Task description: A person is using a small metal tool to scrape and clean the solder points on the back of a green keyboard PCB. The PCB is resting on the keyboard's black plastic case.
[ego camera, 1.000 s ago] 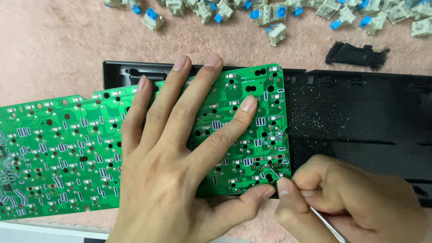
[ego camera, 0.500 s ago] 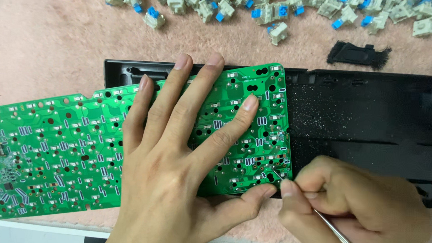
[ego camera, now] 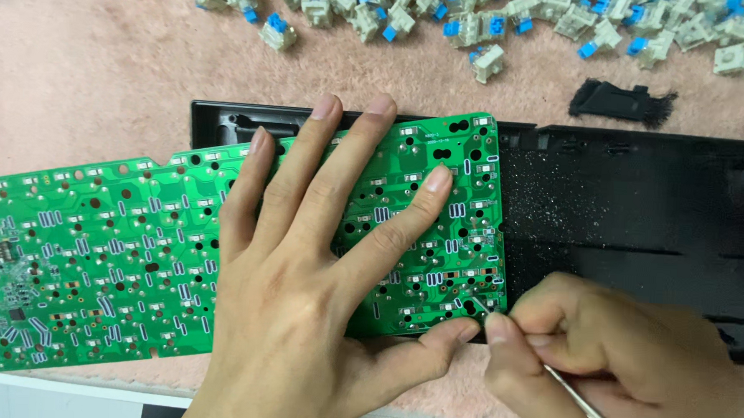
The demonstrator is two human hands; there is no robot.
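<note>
While the green circuit board is pressed flat by the left hand, fingers splayed, its right end is laid over the black keyboard case. A thin metal tool is pinched in the right hand, tip set at the board's lower right corner. Loose key switches are scattered along the pink surface.

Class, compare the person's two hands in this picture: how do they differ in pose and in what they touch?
The left hand lies flat, its fingers spread on the green circuit board; the right hand is curled, pinching a thin metal tool. The left hand covers the board's middle, the right hand sits off its lower right corner, over the black case. Both are bare and work on the same board.
</note>
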